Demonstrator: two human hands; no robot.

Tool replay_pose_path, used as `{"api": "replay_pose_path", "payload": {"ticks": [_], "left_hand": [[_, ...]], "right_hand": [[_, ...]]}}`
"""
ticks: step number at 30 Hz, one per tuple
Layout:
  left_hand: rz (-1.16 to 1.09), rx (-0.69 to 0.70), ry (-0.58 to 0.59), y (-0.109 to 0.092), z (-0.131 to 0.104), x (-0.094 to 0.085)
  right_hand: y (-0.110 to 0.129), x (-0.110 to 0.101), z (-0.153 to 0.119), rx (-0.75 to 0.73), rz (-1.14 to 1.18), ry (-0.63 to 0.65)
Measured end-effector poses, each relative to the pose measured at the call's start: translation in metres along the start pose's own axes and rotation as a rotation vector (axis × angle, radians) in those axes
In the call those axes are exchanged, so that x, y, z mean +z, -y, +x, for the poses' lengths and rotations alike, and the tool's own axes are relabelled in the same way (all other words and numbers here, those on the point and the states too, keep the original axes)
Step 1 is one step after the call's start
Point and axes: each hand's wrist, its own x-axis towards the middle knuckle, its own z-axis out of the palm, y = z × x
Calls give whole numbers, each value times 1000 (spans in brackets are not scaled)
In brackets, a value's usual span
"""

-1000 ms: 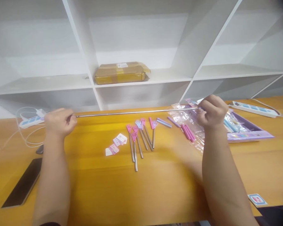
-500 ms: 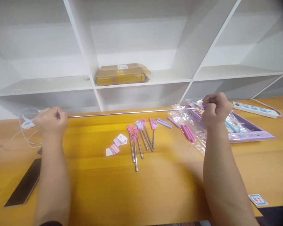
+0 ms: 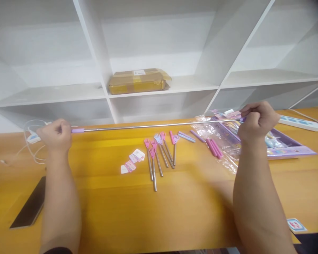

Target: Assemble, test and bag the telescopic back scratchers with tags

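A thin telescopic back scratcher [image 3: 148, 125] is stretched out level above the table between my two fists. My left hand [image 3: 56, 134] is closed round its lilac grip, part of which sticks out beside the fingers. At the other end my right hand [image 3: 257, 120] is closed on the purple head, which the fingers mostly hide. Below the rod lie several short back scratchers [image 3: 154, 169] with pink or blue hand-shaped heads and bare steel stems. Loose pink grip sleeves [image 3: 214, 148] and blue and purple ones [image 3: 187, 137] lie to their right.
Small printed cards [image 3: 132, 160] lie left of the scratchers. A purple tray [image 3: 291, 151] with clear plastic bags is at right, near a power strip [image 3: 300, 122]. A dark phone [image 3: 30, 206] lies at left. A taped parcel [image 3: 139, 82] sits on the white shelf.
My hands have moved further apart, the right one going right, and the rod spans a longer stretch. The lilac grip now shows beside my left fist.
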Motion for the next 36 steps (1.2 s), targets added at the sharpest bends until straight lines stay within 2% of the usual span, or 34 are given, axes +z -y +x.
{"api": "replay_pose_path", "payload": {"ticks": [3,5,8,11,12,15,17,20,23,27,31,33,36], "left_hand": [[6,23,33,-3,-1,4],[-8,49,51,-12,-2,7],[-64,108,79,-41,-12,17],[-168,166,92,-79,-30,35],[-208,160,91,-91,-37,40],[-346,-5,-14,-115,-52,49],[-429,-58,-71,-125,-56,48],[-485,-46,-90,-140,-60,38],[-524,23,-6,-162,-72,30],[-613,29,56,-190,-96,26],[-657,26,179,-201,-110,26],[-600,59,218,-199,-107,26],[-493,145,260,-190,-94,27]], "right_hand": [[2,-3,3,39,-33,-16],[10,-2,2,51,-32,-13],[35,6,-9,-46,60,62],[73,21,-31,-142,129,146],[86,26,-39,-151,149,161],[118,34,-55,-80,190,46],[132,33,-58,-44,199,-32],[151,24,-62,-58,229,-83],[173,15,-75,-116,303,-11],[203,5,-104,-223,460,113],[217,5,-121,-352,578,195],[215,11,-121,-343,570,225],[206,22,-119,-324,510,337]]}}
